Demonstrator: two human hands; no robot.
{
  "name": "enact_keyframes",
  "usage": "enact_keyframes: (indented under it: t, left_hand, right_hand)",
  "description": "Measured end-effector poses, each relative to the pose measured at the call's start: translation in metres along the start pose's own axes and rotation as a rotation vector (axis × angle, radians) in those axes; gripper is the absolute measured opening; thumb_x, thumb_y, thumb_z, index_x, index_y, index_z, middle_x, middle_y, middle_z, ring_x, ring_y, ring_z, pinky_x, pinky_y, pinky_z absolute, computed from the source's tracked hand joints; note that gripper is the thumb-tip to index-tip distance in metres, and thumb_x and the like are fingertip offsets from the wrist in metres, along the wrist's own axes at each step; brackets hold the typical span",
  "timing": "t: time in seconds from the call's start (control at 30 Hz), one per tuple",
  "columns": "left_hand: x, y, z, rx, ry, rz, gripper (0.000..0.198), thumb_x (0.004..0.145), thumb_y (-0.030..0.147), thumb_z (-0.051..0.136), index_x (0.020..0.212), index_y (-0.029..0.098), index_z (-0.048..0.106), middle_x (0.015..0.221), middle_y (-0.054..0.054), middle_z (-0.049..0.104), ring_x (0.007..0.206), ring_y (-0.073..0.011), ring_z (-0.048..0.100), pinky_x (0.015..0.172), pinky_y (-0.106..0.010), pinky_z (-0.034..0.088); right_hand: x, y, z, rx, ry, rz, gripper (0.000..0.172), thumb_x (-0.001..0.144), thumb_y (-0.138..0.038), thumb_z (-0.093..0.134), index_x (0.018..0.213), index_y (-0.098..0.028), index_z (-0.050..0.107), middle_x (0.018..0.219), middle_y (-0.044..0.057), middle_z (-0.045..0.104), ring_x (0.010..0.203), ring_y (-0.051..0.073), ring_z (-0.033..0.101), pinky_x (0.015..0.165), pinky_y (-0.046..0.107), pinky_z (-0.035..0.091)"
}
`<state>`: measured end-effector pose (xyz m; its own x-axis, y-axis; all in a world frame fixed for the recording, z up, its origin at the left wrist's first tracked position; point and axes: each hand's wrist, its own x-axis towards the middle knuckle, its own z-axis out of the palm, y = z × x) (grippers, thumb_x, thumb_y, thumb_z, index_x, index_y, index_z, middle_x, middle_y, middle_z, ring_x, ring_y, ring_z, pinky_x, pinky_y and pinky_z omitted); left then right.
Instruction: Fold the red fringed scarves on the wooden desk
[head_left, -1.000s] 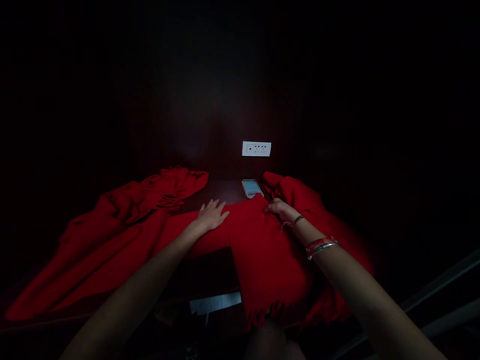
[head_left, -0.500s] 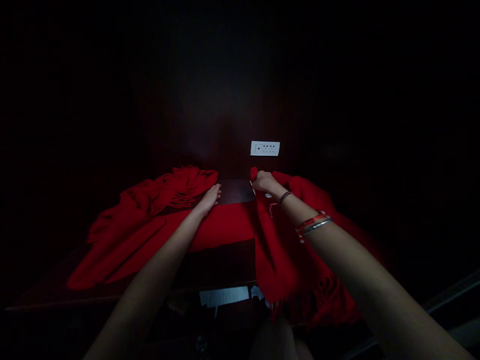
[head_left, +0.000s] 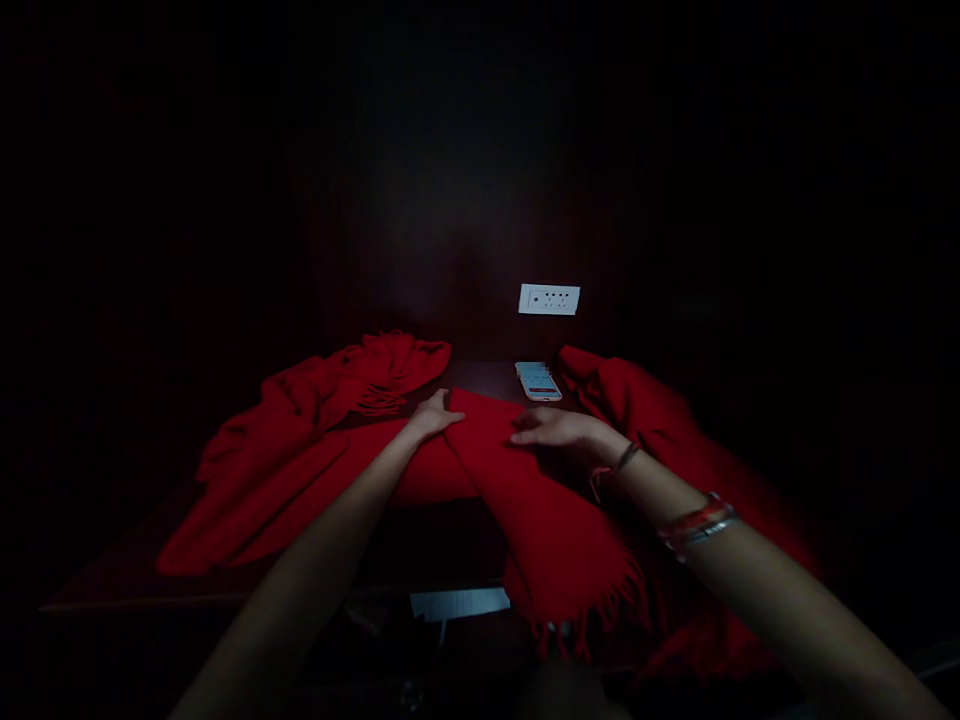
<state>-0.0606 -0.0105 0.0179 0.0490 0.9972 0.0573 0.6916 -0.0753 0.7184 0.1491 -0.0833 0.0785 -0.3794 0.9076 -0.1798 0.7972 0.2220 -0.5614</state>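
Note:
A red fringed scarf lies folded over at the middle of the dark table, its fringe hanging past the front edge. At its far left corner is my left hand, thumb spread from the fingers and resting on the cloth. My right hand hovers at or just over the scarf's right side, fingers loosely apart and holding nothing. Crumpled red cloth lies to the left, with a fringe on top. More red cloth spreads at the right, behind my right forearm.
A phone with a lit screen lies at the back of the table. On the wall above it is a white socket plate. A pale flat object shows below the table's front edge.
The scarf part that my right hand gripped has come left and toward me, and my right hand has let go. The phone is now uncovered. My left hand has moved onto the scarf's corner.

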Motion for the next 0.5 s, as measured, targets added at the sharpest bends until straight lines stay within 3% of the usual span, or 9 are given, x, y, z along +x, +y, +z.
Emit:
enact_keyframes:
  t: [0.1,0.17,0.3,0.4,0.47,0.5]
  left_hand:
    - [0.002,0.001,0.008,0.091,0.031,0.085,0.051,0.062,0.019,0.057,0.112,0.02,0.045,0.083,-0.001,0.06,0.073,-0.0157,0.055,0.061,-0.022,0.04]
    - [0.003,0.001,0.009,0.09,0.036,0.118,0.039,0.065,0.017,0.054,0.104,0.02,0.053,0.081,-0.001,0.06,0.075,-0.016,0.055,0.065,-0.023,0.04]
    - [0.005,0.003,0.012,0.075,0.042,0.164,0.021,0.069,0.016,0.051,0.086,0.02,0.062,0.09,-0.001,0.061,0.087,-0.0171,0.053,0.077,-0.024,0.038]
    - [0.006,0.004,0.011,0.058,0.023,0.179,0.022,0.071,0.019,0.05,0.088,0.021,0.063,0.095,-0.001,0.061,0.092,-0.0174,0.052,0.081,-0.024,0.036]
    - [0.005,0.003,0.006,0.047,-0.007,0.187,0.025,0.069,0.023,0.053,0.093,0.02,0.061,0.098,-0.002,0.06,0.093,-0.0172,0.052,0.081,-0.024,0.037]
    - [0.003,0.002,0.003,0.034,-0.032,0.186,0.03,0.068,0.024,0.056,0.097,0.018,0.06,0.1,-0.003,0.059,0.092,-0.0171,0.052,0.079,-0.023,0.038]
  right_hand:
    - [-0.033,0.019,-0.002,0.085,-0.275,0.053,0.054,0.062,-0.033,0.061,0.11,-0.014,0.044,0.088,0.005,0.055,0.069,0.01,0.051,0.056,0.018,0.041]
    - [-0.048,0.019,0.002,0.121,-0.372,0.015,0.052,0.06,-0.031,0.063,0.107,-0.015,0.045,0.083,0.001,0.053,0.065,0.008,0.049,0.053,0.016,0.039]
    - [-0.069,-0.007,0.021,0.136,-0.458,-0.146,0.043,0.061,-0.03,0.062,0.099,-0.014,0.052,0.074,-0.002,0.053,0.058,0.005,0.047,0.05,0.014,0.036]
    - [-0.077,-0.03,0.039,0.278,-0.698,-0.164,0.056,0.067,-0.032,0.057,0.118,-0.016,0.039,0.073,-0.002,0.056,0.056,0.006,0.052,0.054,0.015,0.039]
    - [-0.075,-0.037,0.045,0.368,-0.849,-0.15,0.053,0.071,-0.031,0.053,0.12,-0.017,0.036,0.073,-0.001,0.057,0.055,0.006,0.055,0.058,0.017,0.042]
    - [-0.07,-0.036,0.045,0.394,-0.847,-0.145,0.048,0.073,-0.03,0.051,0.118,-0.016,0.04,0.072,0.0,0.057,0.055,0.007,0.056,0.058,0.018,0.043]
